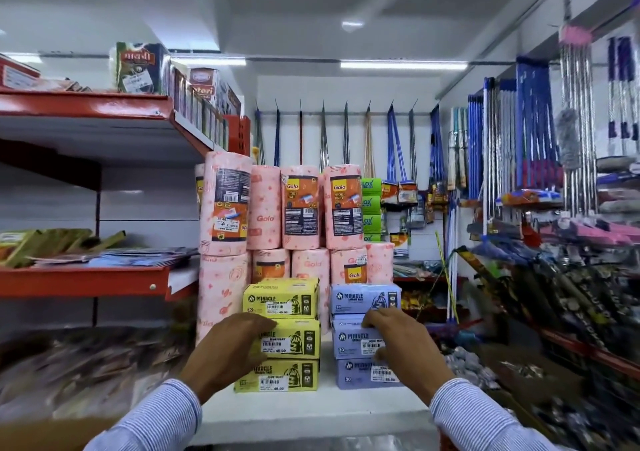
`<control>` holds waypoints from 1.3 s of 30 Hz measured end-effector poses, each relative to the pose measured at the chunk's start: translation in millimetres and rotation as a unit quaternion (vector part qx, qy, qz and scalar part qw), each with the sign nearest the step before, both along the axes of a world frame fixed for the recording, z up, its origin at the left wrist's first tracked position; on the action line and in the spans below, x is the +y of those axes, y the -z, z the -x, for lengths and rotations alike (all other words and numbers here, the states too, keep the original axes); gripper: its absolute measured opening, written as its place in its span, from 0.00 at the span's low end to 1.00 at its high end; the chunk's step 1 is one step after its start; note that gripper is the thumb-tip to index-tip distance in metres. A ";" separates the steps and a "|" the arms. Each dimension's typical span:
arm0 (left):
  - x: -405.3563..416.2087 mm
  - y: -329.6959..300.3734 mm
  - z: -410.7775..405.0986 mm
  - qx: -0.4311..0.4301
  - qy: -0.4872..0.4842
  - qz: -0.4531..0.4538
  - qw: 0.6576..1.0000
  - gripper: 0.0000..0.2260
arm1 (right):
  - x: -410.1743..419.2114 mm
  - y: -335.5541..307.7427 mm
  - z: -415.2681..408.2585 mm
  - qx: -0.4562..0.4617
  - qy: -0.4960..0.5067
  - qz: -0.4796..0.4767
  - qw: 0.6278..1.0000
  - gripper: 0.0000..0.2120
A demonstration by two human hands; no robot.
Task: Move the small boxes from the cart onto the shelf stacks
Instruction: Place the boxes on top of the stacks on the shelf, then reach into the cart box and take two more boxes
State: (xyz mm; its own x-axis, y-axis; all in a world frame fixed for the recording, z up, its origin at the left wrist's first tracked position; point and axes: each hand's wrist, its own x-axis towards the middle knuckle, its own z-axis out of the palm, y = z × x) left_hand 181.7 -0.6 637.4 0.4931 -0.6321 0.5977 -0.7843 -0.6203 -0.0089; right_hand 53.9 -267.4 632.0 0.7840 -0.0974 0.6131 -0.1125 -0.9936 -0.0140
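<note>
Yellow boxes: three small yellow boxes (280, 336) stacked straight, each with a white price sticker; the stack stands just beyond the left hand.
Blue boxes: three pale blue boxes (366, 336) in a matching stack, touching the right hand and just beside the yellow stack.
Left hand: left hand (228, 350) lies against the middle yellow box, fingers curled loosely on its left front; whether it grips cannot be told.
Right hand: right hand (403, 341) has fingers spread on the middle blue box, thumb on its front; a firm hold cannot be told.
Sleeves: both arms wear light blue striped sleeves (485, 419).
Surface: white shelf (311, 412) under both hands.
Behind the stacks: pink paper rolls (301, 208) in two tiers, beyond the fingertips.
Room: red shelves (86, 281) left of the left hand; hanging mops and brooms (533, 132) right of the right hand.
Writing: boxes read "MIRACLE"; rolls read "Gala" and "KITCHEN TOWEL"; stickers show "49.00".
</note>
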 end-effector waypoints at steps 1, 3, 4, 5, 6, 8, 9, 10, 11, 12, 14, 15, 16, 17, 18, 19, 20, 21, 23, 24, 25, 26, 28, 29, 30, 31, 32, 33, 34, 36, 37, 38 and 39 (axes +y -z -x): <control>-0.2 -0.8 0.9 0.002 -0.001 -0.002 1.000 0.21 | 0.1 -0.6 0.2 0.001 0.002 0.001 1.000 0.23; 0.3 -1.7 3.1 0.011 -0.009 -0.005 1.000 0.21 | 0.5 -1.0 0.7 0.005 0.006 0.001 1.000 0.23; 0.4 -2.1 3.8 0.015 -0.012 -0.004 1.000 0.20 | 0.5 -1.5 1.0 0.007 0.008 0.001 1.000 0.22; 1.1 -1.7 4.1 0.018 -0.015 -0.002 1.000 0.20 | 0.4 -1.2 1.4 0.009 0.009 0.000 1.000 0.23; 1.2 -1.5 4.6 0.021 -0.018 -0.001 1.000 0.20 | 0.6 -1.4 1.6 0.011 0.010 -0.001 1.000 0.23; 0.9 -1.1 5.7 0.027 -0.022 0.003 0.999 0.20 | 1.1 -1.3 2.5 0.013 0.012 0.000 1.000 0.23; 0.5 -0.9 5.8 0.031 -0.025 0.005 0.999 0.20 | 1.3 -1.4 2.8 0.013 0.014 0.002 1.000 0.22; 0.2 -0.5 6.3 0.038 -0.030 0.006 0.999 0.20 | 1.4 -1.3 3.7 0.014 0.015 0.002 1.000 0.22; -0.3 0.0 6.2 0.043 -0.032 0.010 0.999 0.20 | 1.5 -1.1 4.3 0.014 0.014 0.002 1.000 0.22; -0.7 1.0 6.8 0.045 -0.033 0.012 0.998 0.20 | 1.3 -0.1 4.7 0.014 0.013 0.004 1.000 0.22; -1.1 3.0 8.1 0.045 -0.036 0.014 0.998 0.20 | 1.7 2.3 5.4 0.009 0.012 0.013 1.000 0.22; -0.9 4.8 9.2 0.041 -0.036 0.014 0.998 0.20 | 2.0 4.7 5.9 0.006 0.011 0.017 1.000 0.22; -0.6 6.8 10.0 0.033 -0.034 0.014 0.999 0.20 | 2.9 6.8 6.4 -0.001 0.011 0.022 1.000 0.22; -0.2 10.6 11.1 0.015 -0.030 0.012 0.999 0.21 | 3.8 10.9 7.0 -0.008 0.010 0.028 1.000 0.24; 0.0 15.4 11.9 -0.011 -0.023 0.011 1.000 0.24 | 4.9 15.4 8.1 -0.018 0.010 0.037 0.999 0.26; 0.2 21.0 13.6 -0.037 -0.014 0.007 0.999 0.27 | 6.4 20.1 10.5 -0.027 0.009 0.048 0.998 0.29; 0.1 28.6 17.6 -0.059 -0.007 0.003 0.998 0.30 | 9.1 26.7 14.7 -0.031 0.010 0.055 0.998 0.32; -0.3 34.9 22.9 -0.077 0.001 0.000 0.997 0.32 | 12.8 31.3 20.1 -0.035 0.009 0.061 0.997 0.34; -0.2 55.0 42.3 -0.087 0.015 -0.003 0.996 0.35 | 22.5 48.2 36.0 -0.031 0.004 0.059 0.998 0.37; 0.4 63.6 53.3 -0.093 0.024 -0.005 0.995 0.35 | 27.2 55.2 44.9 -0.028 0.000 0.060 0.998 0.38; 1.7 77.6 65.6 -0.092 0.030 -0.011 0.995 0.36 | 33.2 69.2 54.5 -0.017 0.000 0.060 0.998 0.39; 2.2 86.3 75.5 -0.095 0.036 -0.021 0.995 0.37 | 37.9 78.1 63.9 -0.009 -0.003 0.061 0.998 0.40; 5.9 113.8 95.1 -0.071 0.035 -0.039 0.996 0.39 | 47.1 109.3 83.7 0.026 -0.007 0.046 0.999 0.41; 7.7 125.4 102.5 -0.059 0.037 -0.047 0.996 0.40 | 50.9 123.2 93.4 0.043 -0.011 0.041 0.998 0.42; 9.8 144.4 111.0 -0.041 0.036 -0.054 0.997 0.40 | 54.7 143.9 103.1 0.063 -0.012 0.037 0.997 0.43; 10.7 157.8 117.0 -0.029 0.040 -0.064 0.997 0.39 | 57.2 158.9 110.6 0.075 -0.015 0.033 0.996 0.44; 13.0 180.1 125.2 -0.008 0.044 -0.077 0.996 0.38 | 60.3 182.2 119.4 0.099 -0.019 0.020 0.995 0.44; 14.1 197.2 130.1 0.009 0.049 -0.093 0.994 0.38 | 61.4 200.5 125.6 0.121 -0.022 0.009 0.992 0.44; 16.4 218.8 137.3 0.034 0.057 -0.109 0.992 0.38 | 63.3 223.0 133.0 0.147 -0.026 -0.007 0.989 0.44; 19.4 254.0 147.2 0.072 0.071 -0.123 0.987 0.38 | 64.7 260.2 144.3 0.185 -0.025 -0.028 0.982 0.44; 20.7 276.7 153.3 0.101 0.076 -0.135 0.983 0.38 | 65.7 282.7 150.3 0.214 -0.021 -0.041 0.976 0.43; 22.0 297.0 158.4 0.121 0.080 -0.141 0.979 0.38 | 66.5 302.0 154.8 0.231 -0.017 -0.056 0.971 0.43; 23.7 315.4 163.6 0.143 0.080 -0.152 0.975 0.38 | 67.7 319.1 158.4 0.248 -0.016 -0.073 0.966 0.42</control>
State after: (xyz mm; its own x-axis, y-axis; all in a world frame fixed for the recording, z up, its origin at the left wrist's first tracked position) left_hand 18.1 23.1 322.0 0.4927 -0.8408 0.2242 -0.8681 -0.4929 0.0593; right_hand -104.5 -199.6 313.0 0.9816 -0.1262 0.1432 -0.1115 -0.9881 -0.1064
